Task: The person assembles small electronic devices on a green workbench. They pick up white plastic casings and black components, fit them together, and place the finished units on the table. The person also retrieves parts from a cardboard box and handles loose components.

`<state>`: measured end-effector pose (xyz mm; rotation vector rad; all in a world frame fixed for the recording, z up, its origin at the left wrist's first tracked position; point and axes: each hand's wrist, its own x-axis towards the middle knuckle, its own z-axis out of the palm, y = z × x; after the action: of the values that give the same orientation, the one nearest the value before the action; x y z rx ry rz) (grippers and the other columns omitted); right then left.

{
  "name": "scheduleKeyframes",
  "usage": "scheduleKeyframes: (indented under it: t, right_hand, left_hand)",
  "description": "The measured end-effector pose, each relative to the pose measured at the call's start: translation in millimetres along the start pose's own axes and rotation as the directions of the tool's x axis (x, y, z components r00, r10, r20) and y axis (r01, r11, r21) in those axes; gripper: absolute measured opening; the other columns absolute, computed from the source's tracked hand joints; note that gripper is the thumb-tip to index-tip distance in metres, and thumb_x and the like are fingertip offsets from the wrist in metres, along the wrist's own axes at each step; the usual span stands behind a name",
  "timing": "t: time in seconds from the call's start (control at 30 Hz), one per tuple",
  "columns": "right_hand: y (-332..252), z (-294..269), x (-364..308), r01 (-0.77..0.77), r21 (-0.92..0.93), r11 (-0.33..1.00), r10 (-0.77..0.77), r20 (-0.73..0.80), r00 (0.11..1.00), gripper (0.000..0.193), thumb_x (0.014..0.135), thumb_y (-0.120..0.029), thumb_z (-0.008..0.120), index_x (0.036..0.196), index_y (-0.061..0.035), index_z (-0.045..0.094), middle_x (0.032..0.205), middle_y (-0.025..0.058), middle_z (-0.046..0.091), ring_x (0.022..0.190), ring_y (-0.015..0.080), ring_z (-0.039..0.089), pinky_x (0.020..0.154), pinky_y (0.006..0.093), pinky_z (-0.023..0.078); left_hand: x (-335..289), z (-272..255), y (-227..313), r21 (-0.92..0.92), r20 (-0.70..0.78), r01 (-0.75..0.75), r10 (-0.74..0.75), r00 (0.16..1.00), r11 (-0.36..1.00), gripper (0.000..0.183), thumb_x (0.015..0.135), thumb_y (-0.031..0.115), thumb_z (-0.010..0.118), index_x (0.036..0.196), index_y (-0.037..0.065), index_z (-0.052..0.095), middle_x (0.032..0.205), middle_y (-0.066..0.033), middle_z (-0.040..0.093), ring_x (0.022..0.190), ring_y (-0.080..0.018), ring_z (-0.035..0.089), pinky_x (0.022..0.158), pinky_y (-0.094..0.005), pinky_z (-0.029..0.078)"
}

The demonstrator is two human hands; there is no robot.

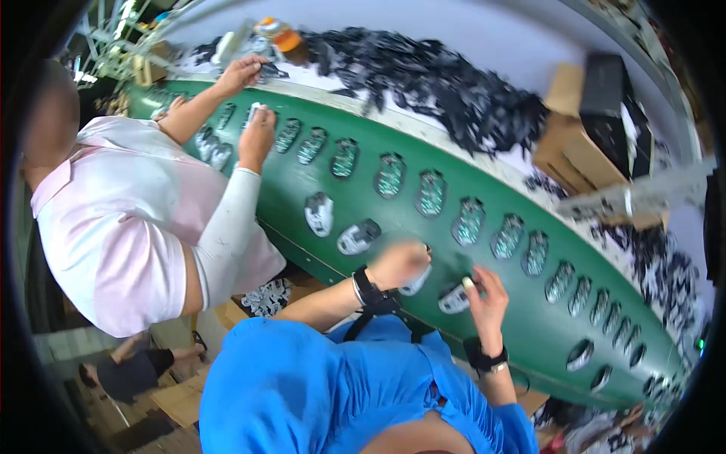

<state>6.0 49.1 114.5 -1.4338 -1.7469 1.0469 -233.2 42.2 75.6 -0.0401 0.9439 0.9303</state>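
My left hand [399,265], smeared by motion, is over a grey oval shell [417,281] on the green belt [393,231]; its fingers are too blurred to read. To the right, my right hand [490,301] has its fingers bent and its thumb at the upper edge of another grey-and-black oval shell [454,300], closed on it. Left of my hands lie two similar shells, one [358,237] near and one [319,214] farther off. Beyond them runs a row of dark oval shells [431,192] with green-speckled insides.
A co-worker [144,219] at left reaches over the belt, a piece in each hand. Along the far ledge lie heaped black pieces [423,79], an orange-lidded jar [289,44] and an open cardboard box [578,155]. Another person [136,374] is at lower left.
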Motion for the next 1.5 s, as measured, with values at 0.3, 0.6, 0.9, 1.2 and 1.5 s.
scheduleKeyframes:
  t: [0.3,0.6,0.9,1.2,1.5]
  right_hand:
    - [4.8,28.2,7.2,-0.228,0.079,0.971,0.230,-0.016,0.973,0.026,0.078,-0.007,0.068,0.104,-0.0019,0.066,0.085,0.0090,0.065,0.072,0.0157,0.063,0.065,0.0260,0.050]
    - [60.0,-14.0,-26.5,-0.433,0.247,0.867,0.477,-0.161,0.864,0.022,0.082,-0.004,0.065,0.103,0.0012,0.067,0.092,0.0065,0.069,0.078,0.0089,0.062,0.066,0.0234,0.050]
    - [73.7,-34.2,48.8,-0.368,0.143,0.919,0.389,-0.172,0.905,0.028,0.080,-0.005,0.064,0.107,-0.0030,0.066,0.089,0.0072,0.069,0.073,0.0102,0.063,0.065,0.0246,0.051]
    - [62.8,-12.7,203.3,-0.056,-0.157,0.986,0.092,0.229,0.969,0.029,0.076,-0.016,0.066,0.103,-0.0046,0.066,0.091,0.0154,0.069,0.079,0.0276,0.067,0.073,0.0354,0.053]
    - [81.0,54.5,336.9,0.219,-0.783,0.583,-0.304,0.040,0.952,0.021,0.073,-0.022,0.064,0.085,-0.0042,0.066,0.093,0.0137,0.065,0.092,0.0284,0.061,0.078,0.0431,0.049]
  left_hand:
    - [74.2,31.4,83.9,0.164,0.023,-0.079,0.076,0.997,0.983,0.017,0.095,0.017,0.050,0.104,0.003,0.054,0.091,-0.0075,0.059,0.087,-0.0194,0.059,0.086,-0.0368,0.050]
    - [205.2,129.1,115.2,0.695,0.319,-0.556,0.498,0.806,0.455,0.053,0.090,0.016,0.054,0.136,-0.002,0.036,0.084,-0.0027,0.058,0.071,-0.0105,0.052,0.061,-0.0249,0.043]
    - [40.0,77.9,-98.6,0.931,0.363,-0.291,0.468,0.806,-0.222,0.093,0.067,0.028,0.077,0.140,0.001,0.026,0.137,-0.0259,0.033,0.131,-0.0421,0.027,0.107,-0.0500,0.026]
    - [50.3,32.4,-92.8,0.803,0.564,-0.415,0.318,0.762,-0.428,0.077,0.065,0.016,0.075,0.133,0.003,0.040,0.130,-0.0219,0.040,0.123,-0.0407,0.037,0.103,-0.0481,0.033]
    - [38.8,-36.4,10.5,0.794,0.554,-0.369,0.325,0.767,-0.483,0.081,0.063,0.016,0.076,0.136,0.017,0.044,0.131,-0.0227,0.035,0.120,-0.0445,0.035,0.100,-0.0517,0.035]
